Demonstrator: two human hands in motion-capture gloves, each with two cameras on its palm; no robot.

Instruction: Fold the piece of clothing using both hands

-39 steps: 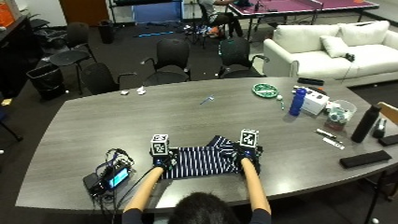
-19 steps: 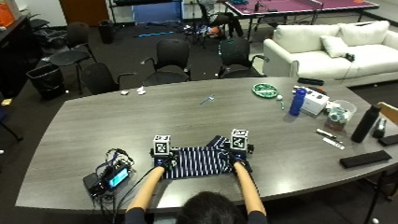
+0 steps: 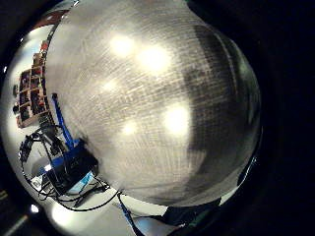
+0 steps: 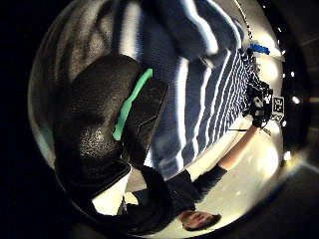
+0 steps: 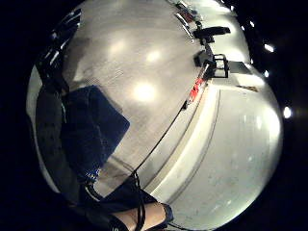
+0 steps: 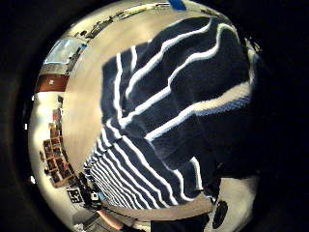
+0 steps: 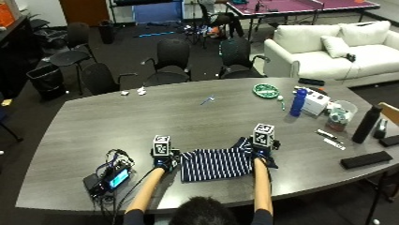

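A navy shirt with thin white stripes (image 7: 215,165) lies flat on the grey table (image 7: 187,117) close to the front edge. My left hand (image 7: 166,162) is at its left edge, with the gloved thumb (image 4: 109,129) curled against the striped cloth (image 4: 209,99). My right hand (image 7: 264,157) is at the right edge and grips a raised fold of the shirt (image 6: 169,121) that sticks up towards the far side. Dark cloth (image 5: 91,130) also shows beside that palm, over bare tabletop.
A black device with tangled cables (image 7: 109,177) sits just left of my left hand. A blue bottle (image 7: 299,102), a white box (image 7: 316,101), a green plate (image 7: 267,90), a black bottle (image 7: 366,124) and a black case (image 7: 368,160) stand at the right.
My right hand went a little left over the shirt, then came back out to the right edge. The left hand has stayed at the left edge.
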